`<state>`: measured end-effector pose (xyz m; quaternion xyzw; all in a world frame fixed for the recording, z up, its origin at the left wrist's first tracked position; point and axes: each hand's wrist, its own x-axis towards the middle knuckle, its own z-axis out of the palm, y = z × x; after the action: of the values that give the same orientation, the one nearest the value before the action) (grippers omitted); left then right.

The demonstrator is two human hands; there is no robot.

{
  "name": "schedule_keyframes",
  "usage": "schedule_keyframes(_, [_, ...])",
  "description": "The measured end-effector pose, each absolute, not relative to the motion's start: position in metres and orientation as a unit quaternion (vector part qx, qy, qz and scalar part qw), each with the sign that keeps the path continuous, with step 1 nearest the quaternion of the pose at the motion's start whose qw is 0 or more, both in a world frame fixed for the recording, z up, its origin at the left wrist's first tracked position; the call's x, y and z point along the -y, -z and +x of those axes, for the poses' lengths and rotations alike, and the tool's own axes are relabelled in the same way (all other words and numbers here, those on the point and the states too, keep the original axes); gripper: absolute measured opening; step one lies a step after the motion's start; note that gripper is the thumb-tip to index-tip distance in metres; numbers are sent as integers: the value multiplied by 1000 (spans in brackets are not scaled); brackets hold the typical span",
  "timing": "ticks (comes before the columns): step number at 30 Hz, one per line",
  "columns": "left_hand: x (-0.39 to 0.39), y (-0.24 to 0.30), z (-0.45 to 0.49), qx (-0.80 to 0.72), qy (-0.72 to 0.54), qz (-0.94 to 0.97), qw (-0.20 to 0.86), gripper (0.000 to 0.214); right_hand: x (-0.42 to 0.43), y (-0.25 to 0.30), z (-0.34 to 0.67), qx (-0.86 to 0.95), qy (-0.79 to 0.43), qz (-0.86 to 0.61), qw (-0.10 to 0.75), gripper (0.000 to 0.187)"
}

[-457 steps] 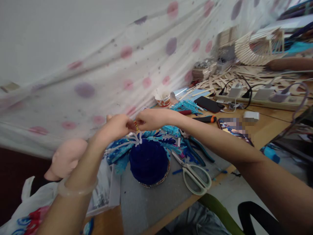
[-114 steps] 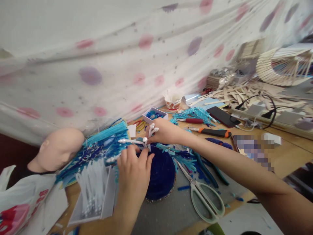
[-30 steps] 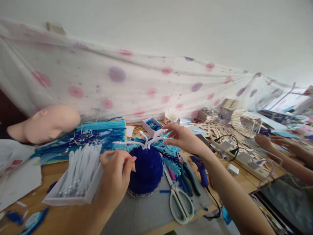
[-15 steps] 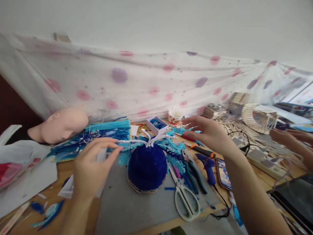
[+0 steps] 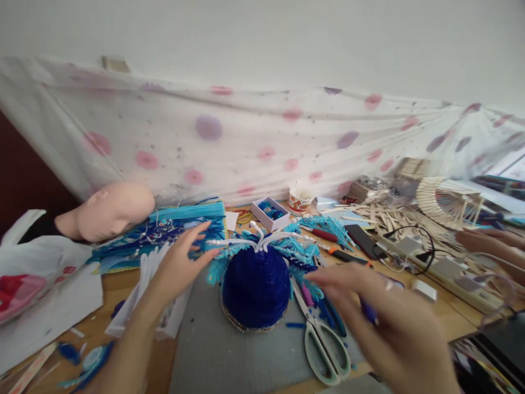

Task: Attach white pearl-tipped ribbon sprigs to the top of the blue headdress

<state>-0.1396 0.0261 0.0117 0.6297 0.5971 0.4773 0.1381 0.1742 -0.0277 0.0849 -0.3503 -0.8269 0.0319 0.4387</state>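
A dark blue, dome-shaped cap (image 5: 255,290) with a beaded rim sits on a grey mat (image 5: 200,355). White curved stems (image 5: 266,241) tipped with pearl-like beads rise from its top, and turquoise feather-like pieces (image 5: 305,254) spread behind. My left hand (image 5: 174,271) is at the cap's left, fingers apart, thumb close to the tip of the left stem; whether it touches cannot be told. My right hand (image 5: 381,317) is blurred and holds nothing visible, its fingers stretched over the pliers and glue gun, mostly covering them. Scissors (image 5: 326,350) lie right of the cap.
A mannequin head (image 5: 118,210) lies at the left by blue tassels. Behind the cap stand a small box (image 5: 270,213) of blue pieces and a paper cup (image 5: 301,200). At right are a power strip (image 5: 443,273), wooden sticks and another person's hand (image 5: 492,246).
My right hand has come down and nearer from above the orange-handled tool to over the pliers. My left hand has risen slightly, its fingers spread wider. The view has shifted a little.
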Motion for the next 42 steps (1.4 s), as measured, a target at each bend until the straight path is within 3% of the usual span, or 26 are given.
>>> schedule_keyframes(5, [-41,-14,-132,-575,-403,687,187,37,30,-41,139,821,-71,-376,424,15])
schedule_keyframes(12, [-57,-55,-108,-514,-371,765,111,18,-3,-21,117,817,-64,-397,413,14])
schedule_keyframes(17, [-62,-77,-87,-497,-341,795,70,3,-17,-14,102,844,-32,-406,349,12])
schedule_keyframes(26, [-40,-64,-49,-530,-452,710,104,8,-21,-3,88,855,-6,-447,262,22])
schedule_keyframes(33, [-46,-61,-33,-546,-463,687,126,7,-20,-6,83,853,-5,-454,255,26])
schedule_keyframes(37, [-49,-58,-35,-524,-486,691,107,8,-14,-11,92,846,-37,-441,298,13])
schedule_keyframes(42, [-43,-38,-39,-539,-527,650,96,14,1,-9,106,813,-104,-380,429,21])
